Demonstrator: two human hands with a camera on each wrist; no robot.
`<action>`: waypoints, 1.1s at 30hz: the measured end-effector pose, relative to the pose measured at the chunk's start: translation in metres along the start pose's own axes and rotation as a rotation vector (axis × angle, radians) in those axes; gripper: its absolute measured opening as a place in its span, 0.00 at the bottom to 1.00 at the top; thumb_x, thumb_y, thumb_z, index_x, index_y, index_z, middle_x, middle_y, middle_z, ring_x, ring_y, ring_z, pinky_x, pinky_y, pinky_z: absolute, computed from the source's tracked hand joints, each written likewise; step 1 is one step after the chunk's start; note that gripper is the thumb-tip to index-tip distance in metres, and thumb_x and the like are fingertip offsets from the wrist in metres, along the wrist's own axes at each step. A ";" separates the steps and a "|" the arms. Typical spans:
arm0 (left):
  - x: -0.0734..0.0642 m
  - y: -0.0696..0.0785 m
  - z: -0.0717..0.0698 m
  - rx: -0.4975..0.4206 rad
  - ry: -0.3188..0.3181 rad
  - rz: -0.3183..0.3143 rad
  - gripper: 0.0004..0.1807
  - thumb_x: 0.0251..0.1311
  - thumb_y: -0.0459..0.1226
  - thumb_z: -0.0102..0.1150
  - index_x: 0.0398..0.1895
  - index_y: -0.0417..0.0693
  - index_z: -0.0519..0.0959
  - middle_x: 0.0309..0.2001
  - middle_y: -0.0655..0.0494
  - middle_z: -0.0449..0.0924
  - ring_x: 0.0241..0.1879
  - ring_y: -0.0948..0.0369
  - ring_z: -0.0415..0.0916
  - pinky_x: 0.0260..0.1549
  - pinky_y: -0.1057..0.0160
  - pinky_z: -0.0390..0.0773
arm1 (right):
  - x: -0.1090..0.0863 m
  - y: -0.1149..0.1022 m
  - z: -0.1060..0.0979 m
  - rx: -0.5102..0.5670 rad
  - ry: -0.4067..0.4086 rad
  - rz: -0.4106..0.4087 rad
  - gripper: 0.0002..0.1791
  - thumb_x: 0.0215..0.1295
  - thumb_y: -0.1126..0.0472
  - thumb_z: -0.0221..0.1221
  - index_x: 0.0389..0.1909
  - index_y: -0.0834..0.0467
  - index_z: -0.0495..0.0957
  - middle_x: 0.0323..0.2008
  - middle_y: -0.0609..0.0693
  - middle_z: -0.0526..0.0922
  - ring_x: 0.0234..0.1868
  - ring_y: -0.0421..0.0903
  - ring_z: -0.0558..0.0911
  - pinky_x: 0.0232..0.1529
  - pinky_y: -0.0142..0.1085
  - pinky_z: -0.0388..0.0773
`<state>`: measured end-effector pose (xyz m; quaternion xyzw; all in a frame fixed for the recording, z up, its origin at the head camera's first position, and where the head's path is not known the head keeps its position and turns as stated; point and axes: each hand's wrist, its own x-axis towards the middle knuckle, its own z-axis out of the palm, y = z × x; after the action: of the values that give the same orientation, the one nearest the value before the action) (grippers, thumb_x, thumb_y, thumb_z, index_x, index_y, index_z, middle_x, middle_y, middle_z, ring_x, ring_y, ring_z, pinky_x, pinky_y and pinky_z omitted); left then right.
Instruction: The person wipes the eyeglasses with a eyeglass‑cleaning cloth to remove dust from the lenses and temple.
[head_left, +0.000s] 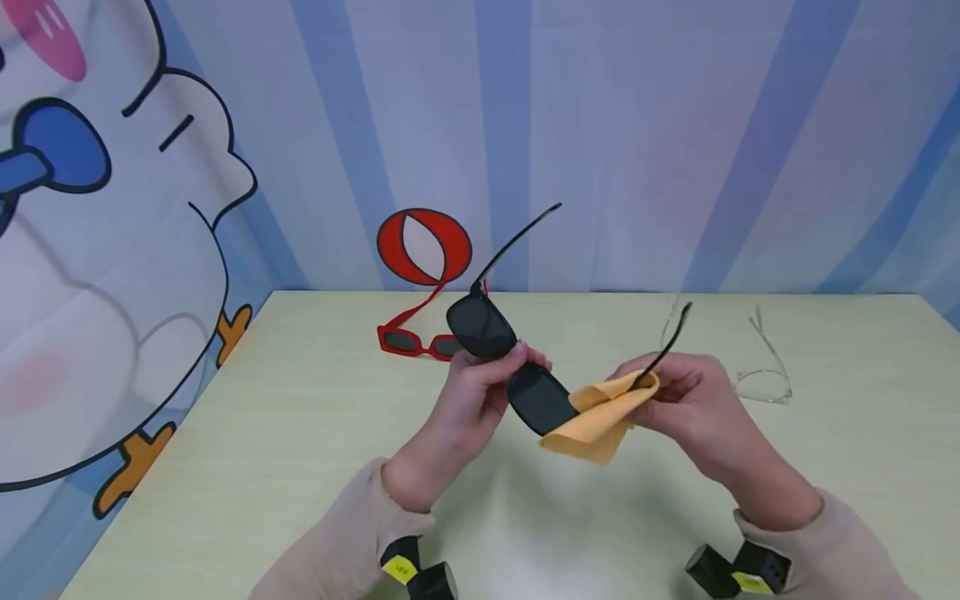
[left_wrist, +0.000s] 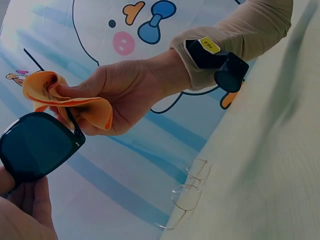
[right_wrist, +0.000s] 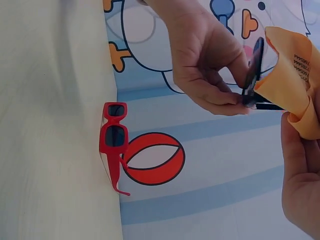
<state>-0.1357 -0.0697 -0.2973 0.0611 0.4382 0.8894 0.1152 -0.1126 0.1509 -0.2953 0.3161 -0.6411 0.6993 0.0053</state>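
Note:
Black sunglasses (head_left: pixel 534 398) are held up tilted above the table, with both temples unfolded. My left hand (head_left: pixel 476 392) pinches them around the bridge, between the two dark lenses. An orange-yellow cleaning cloth (head_left: pixel 600 421) is folded around one temple near its hinge. Through that cloth, my right hand (head_left: pixel 693 408) pinches the temple, whose tip sticks out above the fingers. In the left wrist view, the cloth (left_wrist: pixel 92 111) wraps the temple beside a lens (left_wrist: pixel 37 145). Small dark print shows on the cloth (right_wrist: pixel 300 65) in the right wrist view.
Red-framed sunglasses (head_left: pixel 401 340) lie on the pale table (head_left: pixel 300 433) behind my left hand. Thin-framed clear glasses (head_left: pixel 765 385) rest behind my right hand. A blue striped backdrop (head_left: pixel 615 150) with cartoon figures stands at the table's back and left.

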 end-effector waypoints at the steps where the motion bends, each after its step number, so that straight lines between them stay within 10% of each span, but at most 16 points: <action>1: 0.000 0.001 -0.001 0.010 0.002 0.000 0.06 0.64 0.27 0.45 0.40 0.44 0.69 0.28 0.56 0.80 0.34 0.61 0.79 0.52 0.63 0.73 | 0.000 0.000 -0.001 0.007 0.001 -0.010 0.19 0.55 0.79 0.58 0.40 0.55 0.83 0.39 0.48 0.82 0.38 0.42 0.83 0.36 0.33 0.81; 12: 0.006 0.005 -0.016 0.076 0.052 -0.026 0.07 0.64 0.26 0.47 0.43 0.41 0.67 0.27 0.55 0.79 0.32 0.61 0.79 0.52 0.62 0.74 | -0.001 -0.007 -0.011 0.025 0.161 0.028 0.20 0.53 0.84 0.55 0.36 0.58 0.84 0.38 0.50 0.82 0.40 0.42 0.80 0.36 0.30 0.80; 33: 0.010 -0.004 -0.027 0.095 0.049 -0.119 0.08 0.64 0.27 0.47 0.44 0.42 0.66 0.29 0.54 0.78 0.33 0.60 0.79 0.54 0.59 0.72 | -0.005 -0.022 -0.020 0.101 0.144 -0.105 0.18 0.54 0.86 0.52 0.37 0.66 0.83 0.37 0.55 0.84 0.38 0.46 0.82 0.36 0.33 0.81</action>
<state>-0.1503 -0.0850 -0.3167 0.0187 0.4854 0.8604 0.1539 -0.1084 0.1745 -0.2771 0.2980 -0.5855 0.7505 0.0721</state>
